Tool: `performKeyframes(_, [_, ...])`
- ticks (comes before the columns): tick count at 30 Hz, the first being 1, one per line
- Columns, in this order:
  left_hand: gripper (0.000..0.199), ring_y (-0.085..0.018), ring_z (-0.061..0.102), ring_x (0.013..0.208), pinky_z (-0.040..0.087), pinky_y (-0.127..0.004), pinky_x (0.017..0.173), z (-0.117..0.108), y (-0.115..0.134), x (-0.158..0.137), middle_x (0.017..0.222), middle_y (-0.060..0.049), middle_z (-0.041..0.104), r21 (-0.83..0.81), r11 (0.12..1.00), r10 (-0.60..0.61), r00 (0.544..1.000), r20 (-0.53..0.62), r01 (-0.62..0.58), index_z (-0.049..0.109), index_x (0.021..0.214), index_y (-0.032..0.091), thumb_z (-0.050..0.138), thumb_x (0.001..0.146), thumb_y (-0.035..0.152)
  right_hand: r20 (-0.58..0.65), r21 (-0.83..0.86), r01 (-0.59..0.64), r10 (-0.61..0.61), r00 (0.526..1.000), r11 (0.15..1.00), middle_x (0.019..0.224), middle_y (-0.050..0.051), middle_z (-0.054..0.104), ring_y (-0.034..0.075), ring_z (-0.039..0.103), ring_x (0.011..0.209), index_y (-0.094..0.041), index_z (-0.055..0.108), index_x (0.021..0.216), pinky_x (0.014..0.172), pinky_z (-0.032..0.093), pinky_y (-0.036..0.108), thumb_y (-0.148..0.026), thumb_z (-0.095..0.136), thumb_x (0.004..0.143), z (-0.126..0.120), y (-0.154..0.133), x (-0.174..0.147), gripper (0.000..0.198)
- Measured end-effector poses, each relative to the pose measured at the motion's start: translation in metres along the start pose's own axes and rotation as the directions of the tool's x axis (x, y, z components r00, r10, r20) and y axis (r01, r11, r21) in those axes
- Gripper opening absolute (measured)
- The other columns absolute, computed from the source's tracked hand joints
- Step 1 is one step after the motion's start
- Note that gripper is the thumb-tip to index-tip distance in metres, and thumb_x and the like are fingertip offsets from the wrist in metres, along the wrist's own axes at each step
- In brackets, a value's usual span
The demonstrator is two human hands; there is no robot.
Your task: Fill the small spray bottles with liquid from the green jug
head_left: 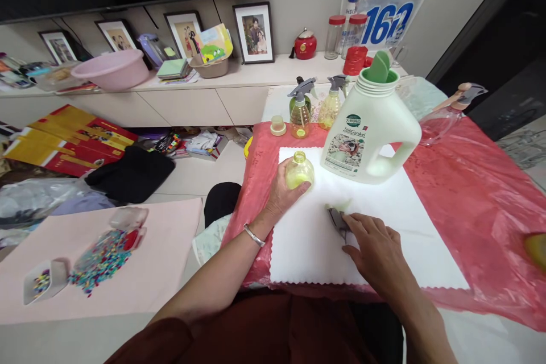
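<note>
My left hand (285,192) is wrapped round a small clear yellow spray bottle body (300,172), its neck uncapped and upright. Low over the white mat (307,244), my right hand (373,242) has its fingers on a grey trigger spray head (339,220); I cannot tell whether the head still touches the mat. Behind them stands a large pale green detergent jug (362,119) with a green scoop-like piece (379,68) in its open mouth. A pale cap (278,125) sits at the mat's far left, beside an amber spray bottle (300,116) and a yellow one (330,107).
Red plastic sheeting (478,182) covers the table. A pink-clear spray bottle (443,116) stands at the right. Glass jars with red lids (335,37) and a red pot (305,45) line the cabinet behind. Colourful beads (102,259) lie spread on a lower pink surface to the left.
</note>
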State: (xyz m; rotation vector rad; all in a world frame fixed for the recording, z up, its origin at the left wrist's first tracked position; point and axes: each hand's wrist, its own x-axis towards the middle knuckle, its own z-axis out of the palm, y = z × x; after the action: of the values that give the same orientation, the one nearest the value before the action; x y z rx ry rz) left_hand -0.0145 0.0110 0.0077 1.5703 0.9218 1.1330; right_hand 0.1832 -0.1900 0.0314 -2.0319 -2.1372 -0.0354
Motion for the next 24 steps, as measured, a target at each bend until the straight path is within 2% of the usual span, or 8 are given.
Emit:
performKeyframes(3, [0.088, -0.032, 0.059, 0.125, 0.048, -0.045, 0.105, 0.0, 0.002, -0.001, 0.136, -0.013, 0.06, 0.051, 0.999, -0.006, 1.0, 0.005, 0.006, 0.046, 0.137, 0.021, 0.082, 0.069, 0.063, -0.001, -0.014, -0.033, 0.033, 0.999, 0.999, 0.133, 0.008, 0.054, 0.025, 0.051, 0.114, -0.021, 0.052, 0.137, 0.083, 0.041, 0.039, -0.015, 0.057, 0.087, -0.001, -0.005, 0.001, 0.051])
performKeyframes(6, [0.084, -0.032, 0.059, 0.126, 0.047, -0.045, 0.106, 0.0, 0.004, -0.002, 0.138, -0.013, 0.059, 0.089, 0.996, -0.006, 1.0, 0.004, 0.005, 0.046, 0.136, 0.022, 0.083, 0.07, 0.057, -0.009, -0.033, -0.065, 0.065, 0.998, 0.997, 0.118, 0.008, 0.06, 0.023, 0.053, 0.104, -0.019, 0.059, 0.125, 0.077, 0.039, 0.034, -0.007, 0.053, 0.087, -0.003, -0.011, 0.005, 0.04])
performKeyframes(10, [0.083, -0.033, 0.059, 0.125, 0.047, -0.047, 0.105, 0.001, 0.007, -0.003, 0.135, -0.014, 0.061, 0.11, 0.994, -0.012, 1.0, 0.002, 0.012, 0.046, 0.137, 0.021, 0.083, 0.069, 0.053, -0.078, -0.043, -0.053, 0.049, 0.996, 0.998, 0.106, 0.008, 0.061, 0.022, 0.053, 0.094, -0.017, 0.063, 0.111, 0.072, 0.038, 0.032, -0.005, 0.047, 0.09, -0.009, -0.015, 0.011, 0.029])
performKeyframes(15, [0.083, -0.034, 0.057, 0.129, 0.045, -0.05, 0.11, 0.002, 0.011, -0.002, 0.14, -0.014, 0.058, 0.111, 0.994, -0.021, 1.0, -0.004, 0.021, 0.046, 0.137, 0.021, 0.085, 0.068, 0.043, -0.279, 0.204, 0.103, -0.043, 0.959, 0.974, 0.115, 0.006, 0.061, 0.019, 0.056, 0.102, -0.017, 0.058, 0.12, 0.08, 0.047, 0.03, -0.016, 0.043, 0.098, -0.038, -0.019, 0.024, 0.027])
performKeyframes(18, [0.08, -0.033, 0.056, 0.131, 0.044, -0.05, 0.112, 0.003, 0.011, -0.002, 0.141, -0.013, 0.058, 0.118, 0.993, -0.018, 1.0, -0.016, 0.02, 0.047, 0.136, 0.022, 0.085, 0.068, 0.039, -0.34, 0.39, 0.083, 0.059, 0.939, 0.917, 0.113, 0.003, 0.063, 0.015, 0.06, 0.096, -0.021, 0.061, 0.121, 0.076, 0.05, 0.026, -0.024, 0.047, 0.1, -0.069, -0.025, 0.035, 0.026])
performKeyframes(20, [0.08, -0.033, 0.057, 0.13, 0.044, -0.051, 0.112, 0.004, 0.011, -0.002, 0.141, -0.013, 0.058, 0.112, 0.993, -0.027, 0.999, -0.017, 0.029, 0.047, 0.136, 0.023, 0.086, 0.067, 0.039, -0.367, 0.555, 0.049, 0.192, 0.91, 0.831, 0.111, 0.002, 0.064, 0.015, 0.062, 0.093, -0.024, 0.066, 0.119, 0.075, 0.052, 0.026, -0.031, 0.057, 0.099, -0.087, -0.03, 0.044, 0.023])
performKeyframes(21, [0.081, -0.033, 0.057, 0.13, 0.044, -0.051, 0.112, 0.004, 0.01, -0.002, 0.141, -0.013, 0.058, 0.105, 0.994, -0.028, 0.999, -0.016, 0.029, 0.047, 0.136, 0.023, 0.086, 0.067, 0.04, -0.388, 0.655, 0.055, 0.273, 0.88, 0.753, 0.111, 0.003, 0.065, 0.016, 0.064, 0.094, -0.024, 0.067, 0.119, 0.077, 0.053, 0.027, -0.033, 0.064, 0.097, -0.095, -0.033, 0.05, 0.024])
performKeyframes(24, [0.083, -0.034, 0.056, 0.131, 0.044, -0.052, 0.112, 0.004, 0.01, -0.002, 0.142, -0.014, 0.058, 0.093, 0.996, -0.012, 1.0, -0.016, 0.013, 0.047, 0.136, 0.022, 0.087, 0.066, 0.042, -0.446, 0.874, 0.239, 0.504, 0.74, 0.423, 0.116, 0.007, 0.064, 0.022, 0.066, 0.1, -0.021, 0.069, 0.114, 0.08, 0.057, 0.034, -0.027, 0.074, 0.09, -0.114, -0.044, 0.075, 0.026])
